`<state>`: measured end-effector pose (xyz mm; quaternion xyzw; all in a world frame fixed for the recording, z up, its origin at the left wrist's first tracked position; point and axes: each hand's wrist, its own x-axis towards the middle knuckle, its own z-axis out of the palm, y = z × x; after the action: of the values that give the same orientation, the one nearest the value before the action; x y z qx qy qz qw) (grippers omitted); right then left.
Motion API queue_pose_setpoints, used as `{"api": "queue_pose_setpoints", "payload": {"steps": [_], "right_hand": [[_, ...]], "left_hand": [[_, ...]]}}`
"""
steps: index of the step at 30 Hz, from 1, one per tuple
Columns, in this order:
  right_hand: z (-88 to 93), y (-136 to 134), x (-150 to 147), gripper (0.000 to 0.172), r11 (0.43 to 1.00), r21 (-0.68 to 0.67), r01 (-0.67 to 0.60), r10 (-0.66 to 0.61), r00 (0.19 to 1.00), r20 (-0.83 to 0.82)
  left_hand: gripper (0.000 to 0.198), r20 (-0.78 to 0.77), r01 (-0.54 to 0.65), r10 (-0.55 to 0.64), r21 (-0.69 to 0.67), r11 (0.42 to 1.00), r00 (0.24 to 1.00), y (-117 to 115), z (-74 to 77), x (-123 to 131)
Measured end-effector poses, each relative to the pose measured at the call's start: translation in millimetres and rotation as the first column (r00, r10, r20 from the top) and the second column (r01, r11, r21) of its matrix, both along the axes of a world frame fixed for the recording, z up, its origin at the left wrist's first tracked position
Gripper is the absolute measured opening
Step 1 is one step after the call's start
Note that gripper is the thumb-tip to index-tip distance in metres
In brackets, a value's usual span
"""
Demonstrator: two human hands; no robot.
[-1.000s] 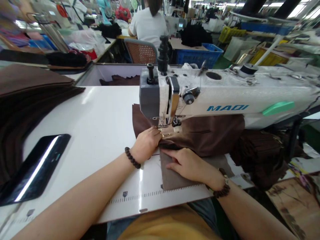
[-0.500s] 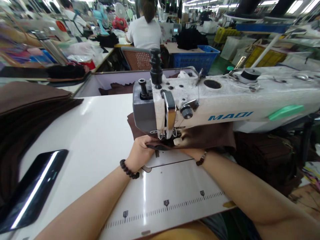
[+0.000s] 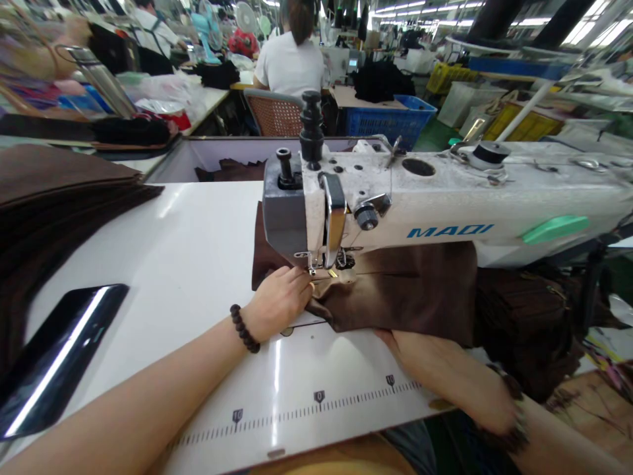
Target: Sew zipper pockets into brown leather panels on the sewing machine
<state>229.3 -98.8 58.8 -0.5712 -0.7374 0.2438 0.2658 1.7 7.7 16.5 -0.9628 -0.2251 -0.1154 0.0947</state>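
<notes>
A piece of dark brown fabric (image 3: 410, 290) lies under the head of a white sewing machine (image 3: 445, 198), with a puckered fold near the needle area. My left hand (image 3: 284, 297) is closed on the fabric's edge just left of the presser foot (image 3: 312, 269), knuckles up. At the fabric's front edge, my right hand (image 3: 430, 359) reaches in from the right. Its fingertips are hidden beneath the cloth, so their grip does not show.
A black phone (image 3: 59, 349) lies at the left of the white table (image 3: 208, 264). Stacked brown fabric (image 3: 59, 191) sits behind it. More dark brown pieces (image 3: 524, 316) are piled at the right. A steel flask (image 3: 106, 79) and a seated person (image 3: 289, 63) are farther back.
My right hand has moved right and toward me, and more fabric now spreads out in front of the machine. My left hand has shifted slightly, with its back turned up over the fabric.
</notes>
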Motion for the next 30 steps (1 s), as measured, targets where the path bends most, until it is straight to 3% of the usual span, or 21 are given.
{"api": "queue_pose_setpoints", "payload": {"steps": [2,5,7,9,11,14,19,22,26,30], "right_hand": [[14.6,-5.7,6.3,0.032,0.984,-0.109,-0.139,0.151,0.982,0.111],[31.4,11.4,0.5,0.026,0.904,-0.196,-0.381,0.398,0.916,0.055],[30.9,31.5,-12.4,0.03,0.94,-0.077,-0.333,0.337,0.94,0.057],[19.0,50.1,-28.0,0.029,0.978,0.07,-0.197,0.176,0.955,0.238],[-0.3,61.8,-40.7,0.025,0.976,0.123,-0.178,0.114,0.906,0.407],[-28.0,64.7,-46.1,0.029,0.965,0.111,-0.239,0.163,0.87,0.465],[-43.2,57.7,-33.1,0.037,0.959,0.035,-0.28,0.24,0.874,0.423],[-42.2,58.0,-35.3,0.035,0.97,0.022,-0.242,0.217,0.905,0.365],[-46.3,57.7,-46.3,0.034,0.989,0.078,-0.129,0.091,0.924,0.372],[-52.3,57.1,-45.2,0.036,0.979,0.089,-0.182,0.135,0.914,0.383]], "left_hand": [[0.025,-0.014,-0.019,0.02,0.031,0.999,1.0,4.0,0.8,-0.8],[0.027,0.008,-0.059,0.059,0.007,0.998,0.998,7.0,-1.9,2.5],[0.027,0.007,-0.095,0.095,-0.008,0.995,0.995,6.3,-4.3,5.8],[0.026,-0.006,-0.126,0.126,-0.022,0.992,0.992,3.6,-4.9,7.6],[0.023,-0.023,-0.141,0.14,-0.043,0.989,0.99,-0.9,-2.0,6.9],[0.012,-0.083,-0.167,0.157,-0.123,0.978,0.984,-10.2,9.6,1.4],[0.064,-0.201,-0.237,0.174,-0.351,0.906,0.964,-23.7,36.0,-3.8],[0.047,-0.24,-0.296,0.212,-0.404,0.866,0.947,-24.0,43.1,3.1],[0.031,-0.287,-0.405,0.318,-0.333,0.851,0.904,-19.5,35.8,13.6],[0.053,-0.207,-0.375,0.333,-0.221,0.9,0.92,-20.0,19.7,12.4]]}}
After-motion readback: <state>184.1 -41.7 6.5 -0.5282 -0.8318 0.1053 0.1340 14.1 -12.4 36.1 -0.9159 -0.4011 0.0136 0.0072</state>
